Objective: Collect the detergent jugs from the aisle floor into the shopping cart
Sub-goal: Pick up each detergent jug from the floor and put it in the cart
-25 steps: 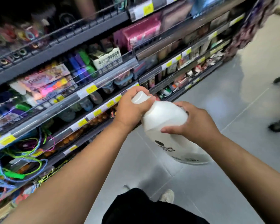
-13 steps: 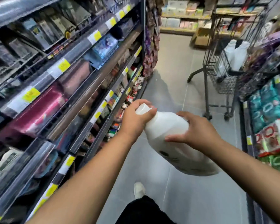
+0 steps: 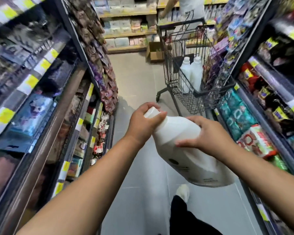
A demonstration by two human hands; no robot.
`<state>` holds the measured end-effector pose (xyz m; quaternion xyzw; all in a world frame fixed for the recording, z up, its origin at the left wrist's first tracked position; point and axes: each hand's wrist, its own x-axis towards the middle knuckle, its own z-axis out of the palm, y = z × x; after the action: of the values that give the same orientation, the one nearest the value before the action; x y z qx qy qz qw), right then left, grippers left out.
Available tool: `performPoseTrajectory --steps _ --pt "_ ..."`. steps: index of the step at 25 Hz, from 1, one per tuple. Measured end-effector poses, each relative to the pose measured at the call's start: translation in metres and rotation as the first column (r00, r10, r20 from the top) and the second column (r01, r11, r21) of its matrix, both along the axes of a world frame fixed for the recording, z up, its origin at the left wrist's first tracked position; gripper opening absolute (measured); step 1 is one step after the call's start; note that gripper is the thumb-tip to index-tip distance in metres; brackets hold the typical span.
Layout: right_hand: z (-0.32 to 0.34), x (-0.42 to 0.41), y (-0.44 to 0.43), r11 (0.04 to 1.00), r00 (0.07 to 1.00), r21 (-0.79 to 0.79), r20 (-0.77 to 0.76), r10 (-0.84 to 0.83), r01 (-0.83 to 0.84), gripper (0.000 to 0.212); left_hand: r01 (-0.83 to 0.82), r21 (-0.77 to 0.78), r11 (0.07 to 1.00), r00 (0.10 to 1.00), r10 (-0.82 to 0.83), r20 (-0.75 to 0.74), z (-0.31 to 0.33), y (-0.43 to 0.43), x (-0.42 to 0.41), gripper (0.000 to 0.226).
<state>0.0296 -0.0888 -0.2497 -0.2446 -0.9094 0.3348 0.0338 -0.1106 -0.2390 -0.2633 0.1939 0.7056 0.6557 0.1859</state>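
**Q:** Where is the detergent jug?

**A:** A white detergent jug (image 3: 190, 158) is held in the air at the centre of the view, above the grey aisle floor (image 3: 134, 78). It is tilted, with its cap up and to the left and its base down and to the right.

**Q:** How is it held?

**A:** The left grip (image 3: 143, 123) is wrapped around the cap and neck. The right grip (image 3: 205, 134) clasps the jug's shoulder, with fingers over the top and thumb on the near side.

**Q:** And the shopping cart?

**A:** The wire shopping cart (image 3: 170, 70) stands further up the aisle to the right, well apart from the held jug. Two white jugs (image 3: 191, 73) stand upright inside it.

**Q:** What surrounds it?

**A:** Stocked shelves (image 3: 41, 82) line both sides. Beyond the cart are a cardboard box (image 3: 154, 51) and another person (image 3: 190, 7), only partly in view. One pale shoe (image 3: 182, 191) shows below the jug.
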Motion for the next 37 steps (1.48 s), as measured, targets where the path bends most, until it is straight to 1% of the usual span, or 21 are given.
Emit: performPoseTrajectory --steps 3,6,9,12,14,16,17,20,22,25,27,29,31,33,35,37 --pt "-0.002 -0.05 0.051 0.999 0.999 -0.037 -0.028 -0.021 0.02 0.089 -0.002 0.012 1.0 1.0 0.002 0.008 0.002 0.055 -0.054 0.027" --pt "0.001 -0.103 0.097 0.999 0.999 -0.023 -0.03 -0.023 0.022 0.091 0.014 0.024 1.0 1.0 -0.014 0.018 0.009 0.103 -0.105 0.019" --pt "0.008 -0.159 0.14 0.999 0.999 -0.029 -0.019 -0.03 0.03 0.09 0.003 0.019 1.0 0.999 -0.004 0.033 0.014 0.144 -0.16 0.017" --pt "0.007 -0.214 0.176 0.998 0.999 -0.035 -0.014 -0.044 0.044 0.086 0.027 0.008 1.0 0.998 -0.028 0.051 0.011 0.185 -0.218 0.016" --pt "-0.003 -0.257 0.207 0.994 0.995 -0.045 -0.017 -0.101 0.1 0.084 0.077 0.015 0.997 0.996 -0.077 0.039 0.005 0.222 -0.266 0.017" --pt "-0.01 -0.29 0.225 0.986 0.988 -0.064 -0.009 -0.154 0.154 0.085 0.132 -0.004 0.991 0.991 -0.132 0.029 0.002 0.249 -0.306 0.016" --pt "-0.015 -0.311 0.239 0.978 0.98 -0.079 -0.032 -0.197 0.194 0.087 0.171 -0.012 0.985 0.985 -0.171 -0.004 0.001 0.266 -0.332 0.016" --pt "-0.016 -0.357 0.267 0.947 0.951 -0.114 -0.045 -0.307 0.3 0.082 0.279 -0.065 0.958 0.957 -0.283 -0.063 0.003 0.315 -0.394 0.015" --pt "-0.013 -0.376 0.289 0.911 0.917 -0.166 -0.072 -0.392 0.377 0.081 0.347 -0.111 0.931 0.929 -0.357 -0.093 0.009 0.351 -0.422 0.014" --pt "-0.016 -0.397 0.33 0.861 0.866 -0.193 -0.086 -0.492 0.47 0.089 0.427 -0.188 0.884 0.883 -0.453 -0.125 0.013 0.412 -0.451 0.016" --pt "-0.02 -0.404 0.365 0.83 0.839 -0.215 -0.071 -0.54 0.516 0.094 0.473 -0.202 0.858 0.85 -0.504 -0.152 0.013 0.457 -0.461 0.015" --pt "-0.024 -0.407 0.396 0.813 0.824 -0.232 -0.071 -0.562 0.534 0.096 0.49 -0.204 0.848 0.841 -0.521 -0.145 0.011 0.494 -0.463 0.014" --pt "-0.028 -0.406 0.431 0.788 0.802 -0.252 -0.071 -0.594 0.561 0.088 0.525 -0.197 0.828 0.828 -0.55 -0.108 0.009 0.535 -0.461 0.015" --pt "-0.034 -0.405 0.467 0.761 0.78 -0.294 -0.073 -0.621 0.578 0.079 0.552 -0.208 0.808 0.805 -0.581 -0.118 0.006 0.575 -0.461 0.015" --pt "-0.043 -0.402 0.5 0.741 0.773 -0.328 -0.048 -0.633 0.586 0.08 0.573 -0.237 0.784 0.777 -0.612 -0.145 -0.001 0.61 -0.461 0.015" --pt "-0.055 -0.4 0.526 0.724 0.761 -0.331 -0.026 -0.649 0.606 0.089 0.609 -0.256 0.751 0.741 -0.654 -0.155 -0.008 0.64 -0.461 0.015"
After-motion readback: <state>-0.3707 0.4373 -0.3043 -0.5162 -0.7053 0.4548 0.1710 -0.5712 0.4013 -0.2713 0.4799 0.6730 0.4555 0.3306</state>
